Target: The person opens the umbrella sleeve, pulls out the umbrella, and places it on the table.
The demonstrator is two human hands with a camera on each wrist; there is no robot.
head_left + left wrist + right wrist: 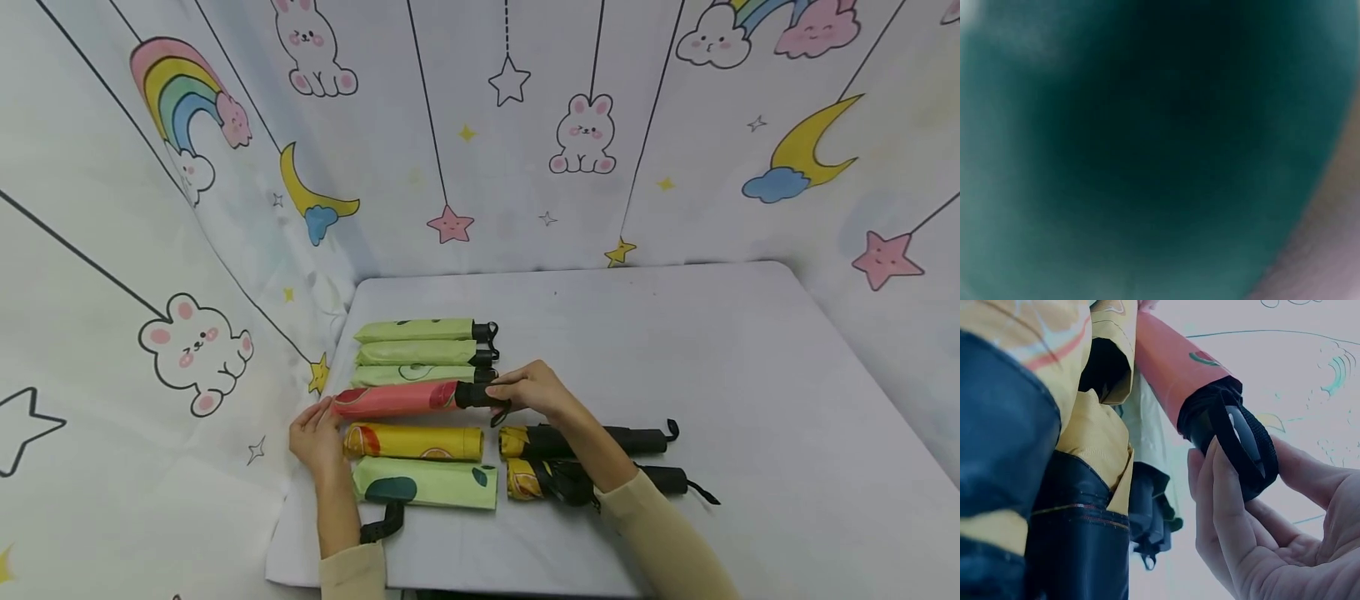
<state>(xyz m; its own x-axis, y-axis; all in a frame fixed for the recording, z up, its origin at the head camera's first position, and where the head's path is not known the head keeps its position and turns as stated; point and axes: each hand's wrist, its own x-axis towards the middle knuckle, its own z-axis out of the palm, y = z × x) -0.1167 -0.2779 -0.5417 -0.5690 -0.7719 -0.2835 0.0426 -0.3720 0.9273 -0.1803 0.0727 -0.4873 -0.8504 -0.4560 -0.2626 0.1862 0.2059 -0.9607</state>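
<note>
A folded umbrella in a red watermelon-print sleeve (397,399) lies level between both hands, in front of several light green umbrellas. My right hand (531,390) holds its black handle (474,395) at the right end. In the right wrist view, the thumb and fingers of the right hand (1254,531) curl round the handle, and a black strap loop (1232,434) hangs there. At the far left end, my left hand (317,435) pinches the tip of the sleeve. The left wrist view is a dark green blur and shows no clear detail of that hand.
Behind lie green umbrellas (415,353) with black handles. Nearer me are a yellow orange-print sleeve (420,442) and a green sleeve (442,483). Under the right forearm lie black-and-yellow umbrellas (637,439). A printed curtain (510,167) borders the white table (675,350).
</note>
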